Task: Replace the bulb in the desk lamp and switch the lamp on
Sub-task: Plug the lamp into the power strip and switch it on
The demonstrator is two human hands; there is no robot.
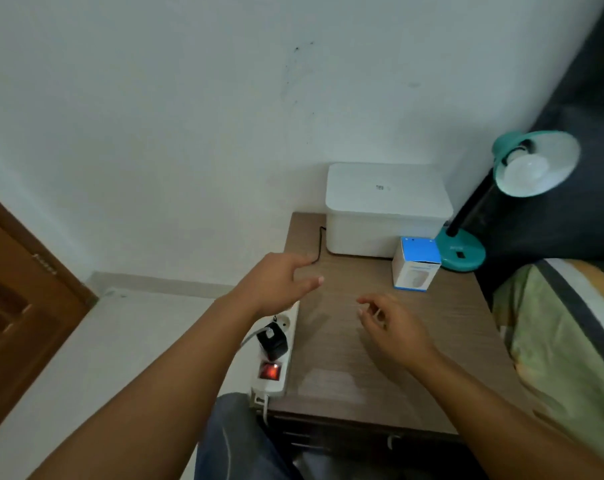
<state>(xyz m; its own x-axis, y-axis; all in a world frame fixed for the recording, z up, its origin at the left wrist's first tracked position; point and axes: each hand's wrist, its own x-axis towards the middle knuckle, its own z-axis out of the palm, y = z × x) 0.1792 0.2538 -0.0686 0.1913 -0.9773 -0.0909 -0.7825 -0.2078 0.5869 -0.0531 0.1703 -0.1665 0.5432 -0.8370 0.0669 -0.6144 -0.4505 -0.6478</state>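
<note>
A teal desk lamp stands at the table's far right corner, its shade tipped towards me with a white bulb screwed in and unlit. A blue and white bulb box stands upright just left of the lamp's base. My left hand hovers over the table's left side, fingers relaxed and spread, holding nothing. My right hand hovers over the middle of the table with loosely curled fingers, also holding nothing. Both hands are well short of the lamp and the box.
A white lidded box sits at the back against the wall, a black cord running beside it. A white power strip with a lit red switch and a black plug lies along the brown table's left edge. A bed borders the right.
</note>
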